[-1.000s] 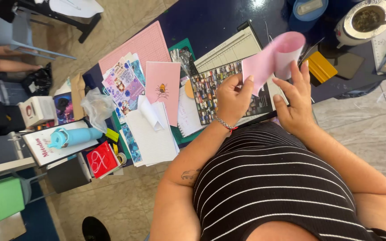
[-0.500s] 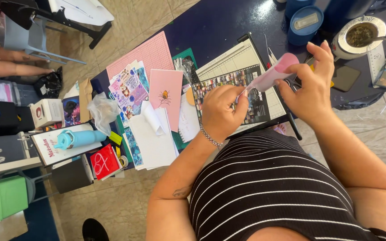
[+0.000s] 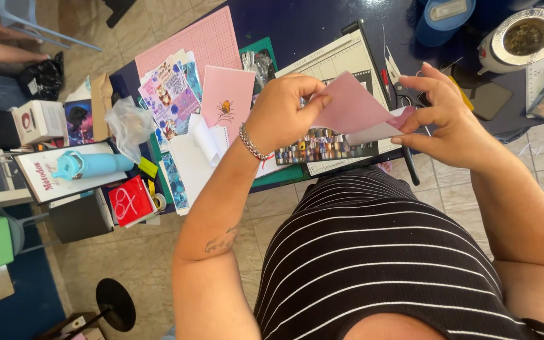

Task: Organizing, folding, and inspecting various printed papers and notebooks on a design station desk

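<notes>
A folded sheet of pink paper is held up in front of me over the dark blue table. My left hand, with a bead bracelet at the wrist, pinches the sheet's left edge. My right hand grips the sheet's right corner, where the white underside shows. Under the paper lies a white paper trimmer with a strip of small colourful pictures on it.
Left of the trimmer lie a pink card with an insect drawing, a pink cutting mat, printed sheets and white paper. A light blue bottle rests on a box at the left. Scissors, a blue tub and a metal cup stand far right.
The pink sheet, earlier curled up high in my right hand, has come down and is now folded flat between both hands. The view has shifted closer over the table.
</notes>
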